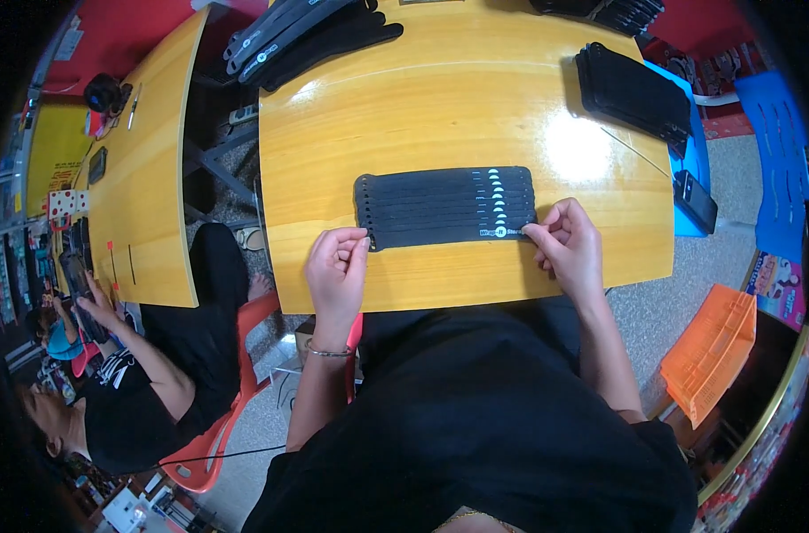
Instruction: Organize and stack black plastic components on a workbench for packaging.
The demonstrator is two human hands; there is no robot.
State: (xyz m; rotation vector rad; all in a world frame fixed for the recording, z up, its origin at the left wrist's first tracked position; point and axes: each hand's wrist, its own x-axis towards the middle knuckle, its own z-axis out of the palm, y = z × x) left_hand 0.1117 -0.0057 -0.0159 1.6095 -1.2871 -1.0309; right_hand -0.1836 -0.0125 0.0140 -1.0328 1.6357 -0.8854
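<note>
- Step in hand, as judged: laying the nearest black strap [449, 233] into line with the fanned row of black straps [444, 200] on the bench [440, 107].
- Location of nearest black strap: flat on the yellow wooden bench, at the front edge of the row, overlapping the strap behind it, directly ahead of the torso.
- Left hand [338, 271]: grip pinched on the left, perforated end of the nearest black strap, thumb and forefinger closed on it.
- Right hand [569, 244]: grip pinched on the right end of the same strap, just past the pale printed patch; remaining fingers curled under.
- Next move, as judged: calls for even tension between both pinches, ends squared to the row, then pressing flat with matching overlap.
- Material: matte black, thin, flexible, apparently woven or hook-and-loop fabric; exact weave too small to tell.
- Shape: long narrow bands, rounded at the left end with small holes; pale half-round marks stepped along the right portion of the row.
- Bench surface: glossy varnished wood, strong glare patch to the right of the row.
- Surroundings: further stacks of black straps [635, 89] at the far right and far left [307, 35] of the bench; dark phone [694, 201] at the right bench edge; orange crate [711, 351] on the floor; another person [129, 391] seated at the left.
</note>
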